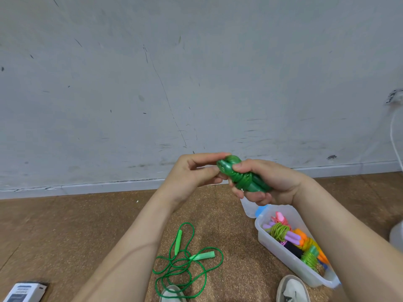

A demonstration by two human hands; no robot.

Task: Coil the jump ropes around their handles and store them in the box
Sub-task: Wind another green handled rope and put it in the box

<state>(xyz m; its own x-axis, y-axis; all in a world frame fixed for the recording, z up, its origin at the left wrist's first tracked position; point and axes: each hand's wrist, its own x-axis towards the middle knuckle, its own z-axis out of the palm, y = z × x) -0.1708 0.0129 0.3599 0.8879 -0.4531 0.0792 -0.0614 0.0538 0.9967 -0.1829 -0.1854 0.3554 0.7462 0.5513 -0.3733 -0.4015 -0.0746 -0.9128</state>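
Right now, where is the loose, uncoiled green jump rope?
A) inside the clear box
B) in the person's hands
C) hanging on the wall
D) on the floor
D: the loose green rope lies tangled on the floor left of the box, while the left hand and right hand hold a different, coiled dark green rope.

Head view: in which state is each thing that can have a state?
Dark green jump rope: coiled around its handles, held above the floor.
Right grip: holds the coiled bundle, fingers curled round it.
Left grip: pinches the bundle's upper end.
Light green jump rope: uncoiled, loose on the floor.
Box: open, no lid on it.
Stored ropes: coiled, inside the box.
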